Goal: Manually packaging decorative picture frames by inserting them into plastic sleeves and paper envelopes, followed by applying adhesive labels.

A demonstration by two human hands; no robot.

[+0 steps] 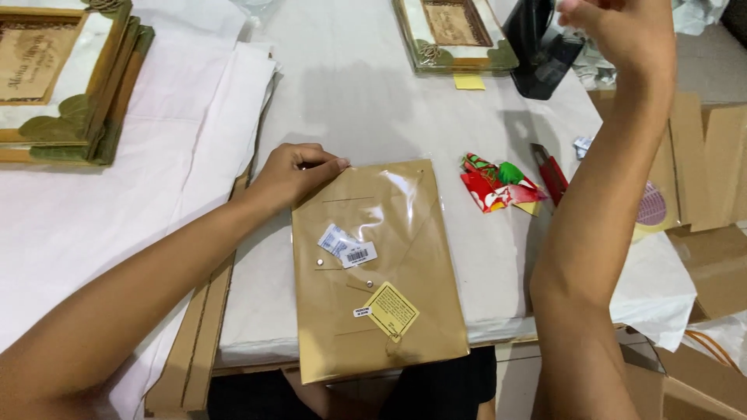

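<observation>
A flat parcel wrapped in brown paper and clear film (381,272) lies on the white table (366,101), with small white labels and a yellow diamond sticker on top. My left hand (292,175) rests on the parcel's top left corner, fingers curled on its edge. My right hand (615,31) is raised high at the top right near a black tape dispenser (537,47); its fingers are cut off by the frame edge, so what it holds is hidden.
Crumpled red and green wrapping scraps (498,183) and a red cutter (551,173) lie right of the parcel. Framed plaques sit at the top left (62,85) and top centre (451,31). White paper sheets (156,155) cover the left; cardboard boxes (708,163) stand right.
</observation>
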